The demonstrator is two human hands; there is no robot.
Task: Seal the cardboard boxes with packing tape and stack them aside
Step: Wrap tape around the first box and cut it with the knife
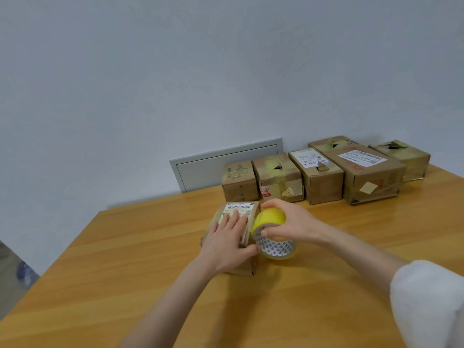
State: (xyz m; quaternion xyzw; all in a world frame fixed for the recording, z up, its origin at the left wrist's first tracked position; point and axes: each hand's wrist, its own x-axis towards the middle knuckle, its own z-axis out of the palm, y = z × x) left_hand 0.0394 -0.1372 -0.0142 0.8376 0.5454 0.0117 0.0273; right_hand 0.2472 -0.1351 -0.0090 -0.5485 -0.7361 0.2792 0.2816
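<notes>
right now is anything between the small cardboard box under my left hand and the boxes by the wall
Nothing visible: only bare wooden table lies between the small labelled cardboard box and the row of brown boxes. The yellow tape roll is beside it.

A light-brown wooden counter fills the lower half. Behind it rises a plain pale grey wall. A flat rectangular grey panel is set into the wall just beyond the counter's twelve o'clock edge. At eight o'clock, a blurred blue-and-white object lies on the floor.
</notes>
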